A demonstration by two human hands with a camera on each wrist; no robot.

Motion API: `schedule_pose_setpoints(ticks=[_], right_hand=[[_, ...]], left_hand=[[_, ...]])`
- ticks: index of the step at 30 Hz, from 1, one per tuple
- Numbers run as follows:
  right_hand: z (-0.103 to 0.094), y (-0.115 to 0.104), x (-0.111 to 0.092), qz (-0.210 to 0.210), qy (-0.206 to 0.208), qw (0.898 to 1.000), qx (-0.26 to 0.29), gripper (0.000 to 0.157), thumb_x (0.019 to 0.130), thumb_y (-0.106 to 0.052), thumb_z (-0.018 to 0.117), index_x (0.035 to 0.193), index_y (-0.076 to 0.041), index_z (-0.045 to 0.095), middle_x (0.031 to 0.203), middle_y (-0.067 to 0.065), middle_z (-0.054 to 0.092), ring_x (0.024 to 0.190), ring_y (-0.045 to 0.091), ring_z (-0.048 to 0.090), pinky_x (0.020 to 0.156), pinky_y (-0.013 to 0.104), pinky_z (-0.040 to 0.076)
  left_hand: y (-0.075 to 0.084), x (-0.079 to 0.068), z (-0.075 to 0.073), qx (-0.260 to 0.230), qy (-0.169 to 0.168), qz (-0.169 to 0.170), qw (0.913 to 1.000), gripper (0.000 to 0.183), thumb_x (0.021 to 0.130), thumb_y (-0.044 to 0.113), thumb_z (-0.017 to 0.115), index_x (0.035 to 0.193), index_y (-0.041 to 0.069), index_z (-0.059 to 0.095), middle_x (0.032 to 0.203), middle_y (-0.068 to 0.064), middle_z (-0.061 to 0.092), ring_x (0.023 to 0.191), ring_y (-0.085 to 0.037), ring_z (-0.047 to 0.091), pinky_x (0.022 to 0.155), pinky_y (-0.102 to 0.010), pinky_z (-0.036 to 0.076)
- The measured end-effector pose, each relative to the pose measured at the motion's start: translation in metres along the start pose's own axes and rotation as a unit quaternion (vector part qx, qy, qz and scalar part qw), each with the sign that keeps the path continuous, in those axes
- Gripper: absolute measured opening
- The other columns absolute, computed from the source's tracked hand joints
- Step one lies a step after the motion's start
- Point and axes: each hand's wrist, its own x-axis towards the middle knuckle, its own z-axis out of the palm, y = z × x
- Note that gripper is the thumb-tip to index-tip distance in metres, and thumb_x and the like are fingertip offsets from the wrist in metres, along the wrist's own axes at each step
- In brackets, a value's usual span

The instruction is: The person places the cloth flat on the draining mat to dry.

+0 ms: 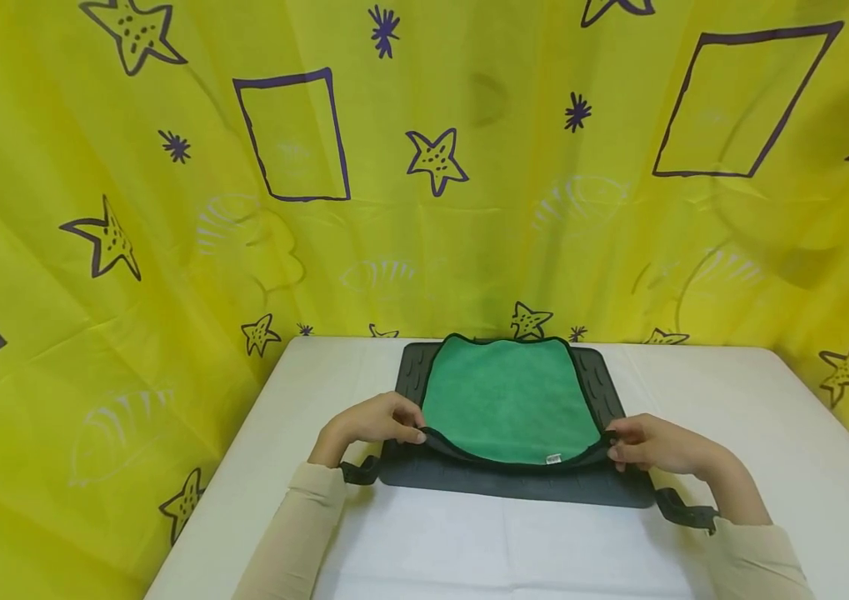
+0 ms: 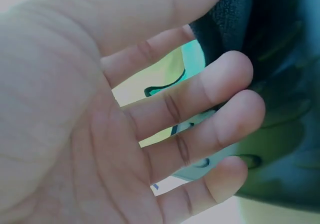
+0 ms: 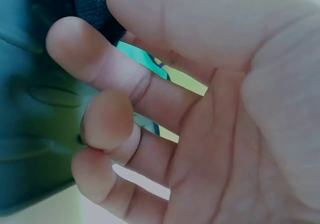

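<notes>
A green cloth (image 1: pixel 510 400) with a dark edge and a dark underside lies over a dark grey ribbed mat (image 1: pixel 514 485). In the head view my left hand (image 1: pixel 379 418) pinches the cloth's near left corner, and my right hand (image 1: pixel 652 443) pinches its near right corner. Between the hands the near edge is lifted and sags, with a small white label (image 1: pixel 553 459) on it. Both wrist views show the dark underside (image 2: pixel 232 19) caught between thumb and index finger, while the other fingers spread loosely over the mat (image 3: pixel 30 114).
The mat lies on a white table (image 1: pixel 709 392) near its far edge. Behind the table hangs a yellow curtain (image 1: pixel 499 242) printed with stars, fish and frames. Dark straps (image 1: pixel 682 510) circle both wrists.
</notes>
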Motion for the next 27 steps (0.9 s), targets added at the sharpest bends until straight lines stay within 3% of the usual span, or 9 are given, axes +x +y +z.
schedule_pose_setpoints(ticks=[2, 4, 10, 17, 22, 27], right_hand=[[0.0, 0.001, 0.0, 0.002, -0.002, 1.0, 0.001, 0.03, 0.097, -0.024, 0.056, 0.111, 0.002, 0.059, 0.09, 0.009, 0.067, 0.072, 0.012, 0.057, 0.06, 0.027, 0.045], [0.002, 0.002, 0.0, 0.001, -0.003, 1.0, 0.008, 0.023, 0.097, -0.024, 0.056, 0.099, -0.002, 0.061, 0.084, 0.01, 0.066, 0.068, 0.014, 0.054, 0.057, 0.028, 0.043], [0.003, 0.004, 0.0, 0.02, 0.007, 1.0, 0.017, 0.025, 0.097, -0.024, 0.056, 0.094, 0.0, 0.059, 0.079, 0.009, 0.062, 0.064, 0.014, 0.051, 0.055, 0.028, 0.041], [0.007, 0.007, 0.004, 0.019, -0.019, 0.999, 0.032, 0.024, 0.096, -0.021, 0.055, 0.091, 0.002, 0.058, 0.077, 0.009, 0.059, 0.06, 0.011, 0.046, 0.053, 0.026, 0.038], [0.007, 0.011, 0.004, 0.014, -0.018, 0.999, 0.025, 0.018, 0.095, -0.019, 0.057, 0.093, -0.001, 0.057, 0.078, 0.009, 0.058, 0.062, 0.011, 0.047, 0.053, 0.026, 0.038], [0.002, 0.009, -0.001, 0.007, 0.003, 1.0, 0.013, 0.019, 0.095, -0.017, 0.056, 0.11, -0.005, 0.059, 0.093, 0.01, 0.061, 0.07, 0.015, 0.055, 0.059, 0.028, 0.046]], left_hand=[[0.0, -0.001, 0.0, -0.005, 0.001, -0.004, 1.0, 0.006, 0.089, 0.027, 0.068, 0.084, 0.024, 0.07, 0.073, 0.002, 0.062, 0.069, -0.014, 0.055, 0.065, -0.031, 0.049], [-0.001, -0.001, 0.0, -0.012, 0.0, -0.002, 0.9999, 0.01, 0.09, 0.027, 0.067, 0.084, 0.019, 0.07, 0.072, 0.003, 0.059, 0.069, -0.016, 0.055, 0.065, -0.033, 0.049], [-0.003, 0.0, -0.001, -0.038, 0.005, 0.006, 0.9993, 0.019, 0.091, 0.022, 0.065, 0.088, 0.004, 0.069, 0.071, 0.001, 0.056, 0.068, -0.019, 0.053, 0.065, -0.034, 0.048], [-0.005, 0.002, 0.004, -0.012, -0.014, -0.017, 0.9997, 0.012, 0.09, 0.024, 0.067, 0.084, 0.014, 0.07, 0.069, 0.002, 0.057, 0.064, -0.015, 0.052, 0.061, -0.028, 0.046], [-0.006, 0.0, 0.006, -0.004, -0.018, -0.026, 0.9995, 0.007, 0.088, 0.012, 0.066, 0.088, 0.017, 0.071, 0.068, -0.006, 0.061, 0.063, -0.016, 0.054, 0.061, -0.027, 0.046], [-0.007, 0.002, 0.006, 0.001, 0.025, -0.012, 0.9996, 0.024, 0.09, 0.003, 0.052, 0.1, 0.015, 0.07, 0.075, -0.004, 0.061, 0.066, -0.014, 0.052, 0.062, -0.027, 0.047]])
